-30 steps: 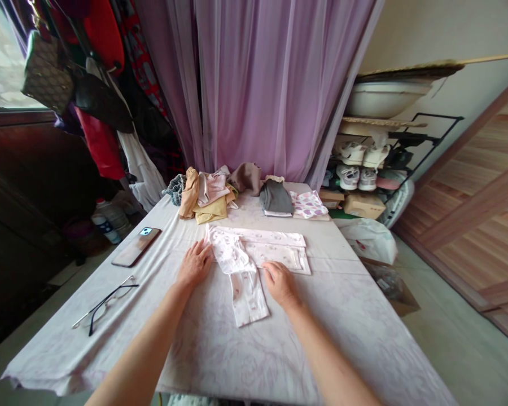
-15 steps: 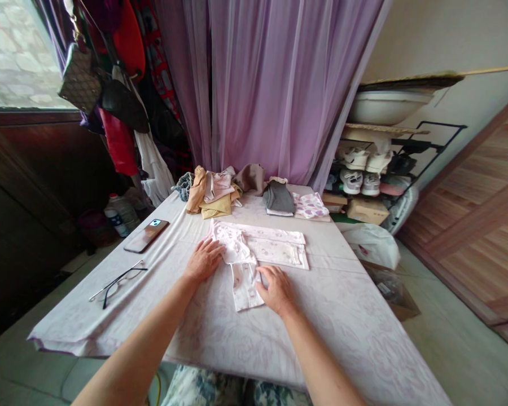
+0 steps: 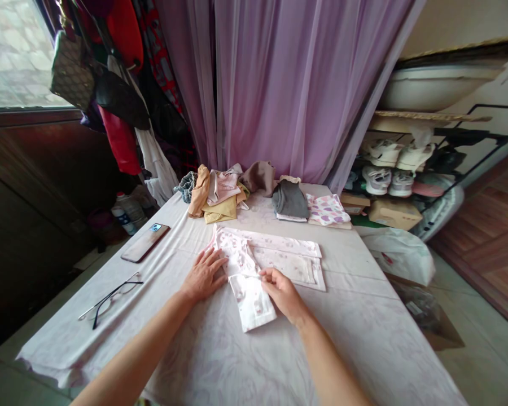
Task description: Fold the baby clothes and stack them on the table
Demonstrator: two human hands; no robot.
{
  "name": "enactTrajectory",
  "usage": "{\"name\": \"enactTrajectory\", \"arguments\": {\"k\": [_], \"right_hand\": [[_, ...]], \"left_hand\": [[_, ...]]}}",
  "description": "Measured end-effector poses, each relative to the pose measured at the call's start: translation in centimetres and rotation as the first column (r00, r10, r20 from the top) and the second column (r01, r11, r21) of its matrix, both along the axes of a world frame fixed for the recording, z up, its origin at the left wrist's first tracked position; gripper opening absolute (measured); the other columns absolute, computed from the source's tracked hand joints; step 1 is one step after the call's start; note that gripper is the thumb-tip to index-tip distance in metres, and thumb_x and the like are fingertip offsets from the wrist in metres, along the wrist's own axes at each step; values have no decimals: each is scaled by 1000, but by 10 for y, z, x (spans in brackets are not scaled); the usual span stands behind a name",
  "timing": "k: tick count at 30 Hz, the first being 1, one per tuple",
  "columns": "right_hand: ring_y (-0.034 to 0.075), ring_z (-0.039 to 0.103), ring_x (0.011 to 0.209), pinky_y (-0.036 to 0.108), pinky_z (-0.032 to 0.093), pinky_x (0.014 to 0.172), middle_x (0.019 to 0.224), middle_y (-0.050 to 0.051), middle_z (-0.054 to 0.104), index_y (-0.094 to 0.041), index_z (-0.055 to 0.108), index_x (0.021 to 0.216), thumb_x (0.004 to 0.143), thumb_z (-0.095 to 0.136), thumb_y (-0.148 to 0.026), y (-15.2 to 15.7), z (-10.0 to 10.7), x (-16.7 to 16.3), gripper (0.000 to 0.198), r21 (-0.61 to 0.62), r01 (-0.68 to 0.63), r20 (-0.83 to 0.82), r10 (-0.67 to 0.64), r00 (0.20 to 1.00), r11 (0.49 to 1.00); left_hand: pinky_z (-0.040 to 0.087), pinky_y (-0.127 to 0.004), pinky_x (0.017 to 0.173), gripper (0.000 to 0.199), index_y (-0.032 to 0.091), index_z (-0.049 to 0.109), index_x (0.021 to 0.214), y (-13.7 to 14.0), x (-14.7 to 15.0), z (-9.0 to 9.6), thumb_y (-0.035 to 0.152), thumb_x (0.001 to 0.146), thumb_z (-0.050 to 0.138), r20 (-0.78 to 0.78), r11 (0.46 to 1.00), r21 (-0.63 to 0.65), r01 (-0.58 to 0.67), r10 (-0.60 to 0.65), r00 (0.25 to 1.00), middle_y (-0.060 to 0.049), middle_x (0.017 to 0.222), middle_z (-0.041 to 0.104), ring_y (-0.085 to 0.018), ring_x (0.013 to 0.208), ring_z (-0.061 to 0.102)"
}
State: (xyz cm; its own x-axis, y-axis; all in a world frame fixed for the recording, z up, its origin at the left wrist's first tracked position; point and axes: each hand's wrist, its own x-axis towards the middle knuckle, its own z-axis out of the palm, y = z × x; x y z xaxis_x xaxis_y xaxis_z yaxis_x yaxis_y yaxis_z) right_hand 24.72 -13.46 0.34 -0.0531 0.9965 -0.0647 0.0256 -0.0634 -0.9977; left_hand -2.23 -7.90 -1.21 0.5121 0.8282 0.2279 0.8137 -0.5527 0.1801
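Observation:
A small pale pink printed shirt (image 3: 285, 260) lies partly folded on the table, with one sleeve (image 3: 250, 304) sticking out toward me. My left hand (image 3: 204, 274) rests flat on the shirt's left edge, fingers spread. At the sleeve's right side, near its upper end, my right hand (image 3: 283, 291) pinches the fabric between thumb and fingers. The tips of those fingers are partly hidden.
Eyeglasses (image 3: 110, 298) and a phone (image 3: 145, 243) lie on the left of the cloth-covered table (image 3: 220, 361). Rumpled clothes (image 3: 220, 194) are heaped at the back. Folded grey clothing (image 3: 290, 198) and a heart-print garment (image 3: 328, 209) sit back right.
My right hand has closed from lying loosely beside the sleeve to pinching its edge. My left hand stays on the shirt. The view has shifted slightly.

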Motion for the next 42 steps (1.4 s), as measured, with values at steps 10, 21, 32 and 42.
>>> {"name": "enactTrajectory", "arguments": {"k": [10, 21, 32, 42], "right_hand": [[17, 68, 81, 27, 56, 66, 83, 1, 73, -23, 67, 86, 67, 78, -28, 37, -18, 35, 23, -371, 274, -585, -453, 673, 887], [26, 60, 116, 42, 50, 97, 127, 9, 64, -25, 62, 126, 63, 63, -20, 29, -31, 39, 63, 192, 331, 206, -368, 907, 924], [20, 61, 63, 31, 47, 60, 65, 3, 63, -23, 63, 71, 84, 50, -45, 23, -7, 22, 28, 245, 200, 362, -281, 889, 949], [16, 52, 59, 27, 42, 57, 59, -2, 58, -22, 64, 68, 75, 58, -44, 20, 9, 6, 23, -13, 146, 51, -145, 988, 989]], "left_hand": [[19, -62, 115, 27, 25, 69, 109, 39, 22, 19, 39, 86, 61, 44, 990, -141, -14, 20, 999, -9, 142, 56, -34, 139, 40], [47, -38, 98, 35, 23, 63, 115, 69, 45, 42, 24, 80, 63, 137, 937, -272, 217, -185, 973, -6, 114, 72, -24, 109, 64], [43, -38, 104, 21, 22, 67, 96, 69, 29, 26, 18, 78, 59, 220, 917, -268, 295, -240, 945, -8, 123, 67, -24, 118, 59], [48, -27, 76, 21, 21, 60, 93, 79, 26, 47, 21, 75, 49, 233, 881, -433, 189, -94, 968, -1, 89, 67, -19, 86, 63]]}}
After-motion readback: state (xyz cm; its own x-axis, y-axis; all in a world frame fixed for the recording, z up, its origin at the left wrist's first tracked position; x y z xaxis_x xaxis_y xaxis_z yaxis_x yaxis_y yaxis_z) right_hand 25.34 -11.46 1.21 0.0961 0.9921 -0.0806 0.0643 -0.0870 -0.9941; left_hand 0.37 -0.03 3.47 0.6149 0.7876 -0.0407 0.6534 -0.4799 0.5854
